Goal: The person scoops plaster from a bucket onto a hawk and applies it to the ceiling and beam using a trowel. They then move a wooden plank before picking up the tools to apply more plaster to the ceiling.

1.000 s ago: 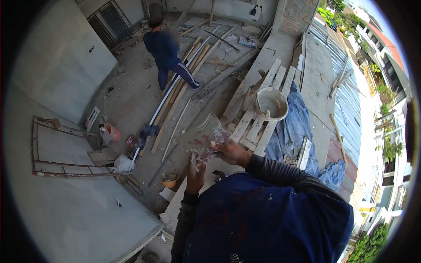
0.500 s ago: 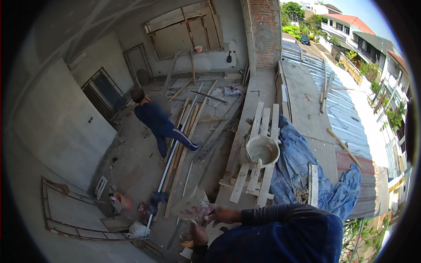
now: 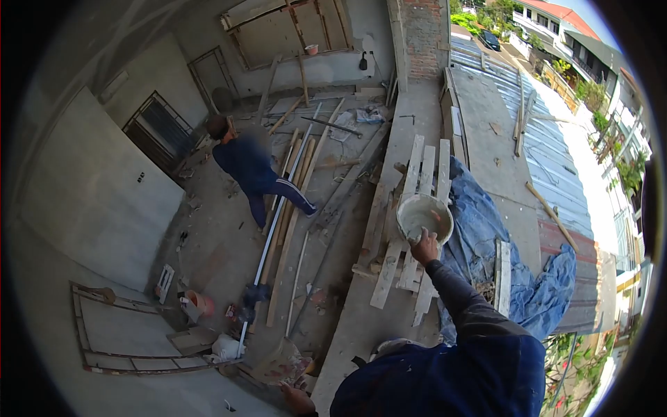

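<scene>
My right hand [image 3: 425,248] is stretched out to the near rim of a round bucket [image 3: 445,240] with grey wet mix inside. Its fingers are closed there, around something I cannot make out. The bucket stands on pale wooden planks [image 3: 384,283]. Low in the view, my left hand [image 3: 297,397] is at the near edge of a flat greyish piece with reddish smears [image 3: 281,363]. The fingers seem to grip it, though they are partly hidden.
Another person [image 3: 244,167] stands among long poles [image 3: 294,184] on the floor. A crumpled blue tarp [image 3: 479,222] lies right of the planks, beside a metal roof [image 3: 549,167]. An orange bucket [image 3: 200,303] and a metal frame [image 3: 80,323] are at the lower left.
My right hand has left the smeared piece and reached up to the bucket rim. The left hand and the smeared piece have shifted down and left. The view has turned slightly.
</scene>
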{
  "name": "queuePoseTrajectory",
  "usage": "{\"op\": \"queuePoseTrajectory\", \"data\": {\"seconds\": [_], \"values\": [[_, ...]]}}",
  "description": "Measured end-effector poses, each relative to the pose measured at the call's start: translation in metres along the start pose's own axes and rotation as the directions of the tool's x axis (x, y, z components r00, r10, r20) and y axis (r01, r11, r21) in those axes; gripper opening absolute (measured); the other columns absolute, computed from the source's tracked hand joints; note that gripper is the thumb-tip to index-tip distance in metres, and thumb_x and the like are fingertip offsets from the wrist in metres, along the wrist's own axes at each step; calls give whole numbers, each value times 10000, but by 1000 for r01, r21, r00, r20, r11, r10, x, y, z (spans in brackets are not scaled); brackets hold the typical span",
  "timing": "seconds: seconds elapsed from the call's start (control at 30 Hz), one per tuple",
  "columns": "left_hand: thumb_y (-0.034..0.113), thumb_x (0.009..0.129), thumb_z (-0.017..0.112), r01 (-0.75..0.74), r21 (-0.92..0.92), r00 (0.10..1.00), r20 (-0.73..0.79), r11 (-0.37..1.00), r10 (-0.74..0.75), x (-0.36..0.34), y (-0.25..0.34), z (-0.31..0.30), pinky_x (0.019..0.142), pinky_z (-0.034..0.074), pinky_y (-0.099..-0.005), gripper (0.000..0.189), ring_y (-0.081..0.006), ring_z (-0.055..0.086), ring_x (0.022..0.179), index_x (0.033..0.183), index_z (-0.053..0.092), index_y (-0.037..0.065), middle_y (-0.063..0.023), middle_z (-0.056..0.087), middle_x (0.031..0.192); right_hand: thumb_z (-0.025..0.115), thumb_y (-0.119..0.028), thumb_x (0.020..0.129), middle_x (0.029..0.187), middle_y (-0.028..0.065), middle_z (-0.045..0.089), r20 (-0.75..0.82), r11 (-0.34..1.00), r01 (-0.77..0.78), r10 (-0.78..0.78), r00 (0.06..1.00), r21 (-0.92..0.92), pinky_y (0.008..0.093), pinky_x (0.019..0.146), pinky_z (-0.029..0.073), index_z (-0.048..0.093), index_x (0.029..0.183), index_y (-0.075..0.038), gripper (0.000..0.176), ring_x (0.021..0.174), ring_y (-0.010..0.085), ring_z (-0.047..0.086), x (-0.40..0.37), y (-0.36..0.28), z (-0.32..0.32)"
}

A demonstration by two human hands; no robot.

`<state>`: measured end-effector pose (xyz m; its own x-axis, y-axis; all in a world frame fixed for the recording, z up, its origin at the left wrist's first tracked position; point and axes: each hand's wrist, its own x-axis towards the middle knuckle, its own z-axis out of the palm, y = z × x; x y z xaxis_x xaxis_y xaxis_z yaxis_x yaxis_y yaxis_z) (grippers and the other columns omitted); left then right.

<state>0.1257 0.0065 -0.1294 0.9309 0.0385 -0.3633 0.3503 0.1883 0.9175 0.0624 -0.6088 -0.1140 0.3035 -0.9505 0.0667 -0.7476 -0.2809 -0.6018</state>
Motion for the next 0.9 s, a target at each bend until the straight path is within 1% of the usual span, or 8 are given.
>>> {"op": "queuePoseTrajectory", "data": {"seconds": [0.07, 0.17, 0.47, 0.57, 0.67, 0.7, 0.73, 0.9], "values": [[452, 974, 446, 482, -664, 818, 574, 572, -24, 17, -16, -37, 748, 441, -354, 521, -222, 501, 791, 1049, 568, -48, -69, 555, 895, 679, -374, 779, 1129, 341, 508, 25, 997, 55, -57, 998, 55, 512, 867, 452, 451, 1264, -23, 640, 1030, 513, 509, 19, 23, 27], [422, 974, 460, 148, 152, 938, -336, 977, -90, -62, 81, 67, 763, 455, -355, 522, -240, 501, 838, 1181, 518, -54, -96, 546, 972, 682, -397, 776, 1057, 320, 581, 82, 995, 22, -30, 996, 99, 499, 876, 457, 516, 1189, 14, 605, 1004, 504, 540, 34, 50, 51], [415, 937, 520, -231, 418, 968, 3, 879, 252, -12, 21, 5, 814, 482, -387, 549, -246, 535, 938, 1249, 457, -32, -172, 509, 1123, 681, -322, 754, 963, 278, 634, 255, 994, -100, 84, 963, 49, 478, 830, 485, 580, 1015, 39, 457, 893, 428, 627, 79, 97, 107], [322, 953, 514, -324, 387, 940, 25, 864, 341, -10, 41, 26, 868, 454, -387, 449, -257, 514, 974, 1204, 507, -50, -190, 497, 1153, 715, -196, 635, 655, 30, 638, 488, 486, 659, -442, 752, -574, 378, 585, 461, 681, 646, -151, 57, 645, 236, 646, 84, 90, 57], [307, 964, 495, -238, 210, 960, -95, 948, 262, 4, 47, 39, 962, 394, -396, 419, -263, 466, 1092, 1218, 511, -27, -202, 457, 1240, 713, -161, 680, 612, 33, 596, 413, 419, 713, -604, 681, -563, 367, 539, 449, 658, 672, -90, 90, 598, 218, 621, 73, 88, 14], [320, 967, 490, -254, 232, 953, -108, 939, 284, 6, 51, 48, 985, 374, -398, 432, -261, 448, 1130, 1236, 501, -18, -204, 443, 1266, 699, -169, 727, 596, 32, 558, 285, 952, 307, -293, 913, -8, 352, 511, 440, 638, 719, -55, 129, 586, 201, 602, 51, 57, -26], [332, 969, 485, -268, 254, 944, -122, 929, 306, 7, 55, 57, 1008, 355, -399, 444, -260, 429, 1167, 1253, 492, -8, -205, 429, 1292, 684, -176, 775, 580, 32, 520, 407, 765, -324, 88, 909, 557, 336, 483, 432, 618, 766, -21, 169, 573, 184, 583, 31, 28, -61], [454, 964, 445, -172, -279, 975, 87, 945, 203, 10, 103, 127, 1037, 331, -393, 623, -293, 430, 1225, 1386, 325, 11, -212, 394, 1354, 658, -329, 854, 742, 58, 554, 313, 783, -338, 193, 930, 521, 273, 465, 404, 418, 1304, 2, 607, 582, 129, 528, -44, -21, -145]]}}
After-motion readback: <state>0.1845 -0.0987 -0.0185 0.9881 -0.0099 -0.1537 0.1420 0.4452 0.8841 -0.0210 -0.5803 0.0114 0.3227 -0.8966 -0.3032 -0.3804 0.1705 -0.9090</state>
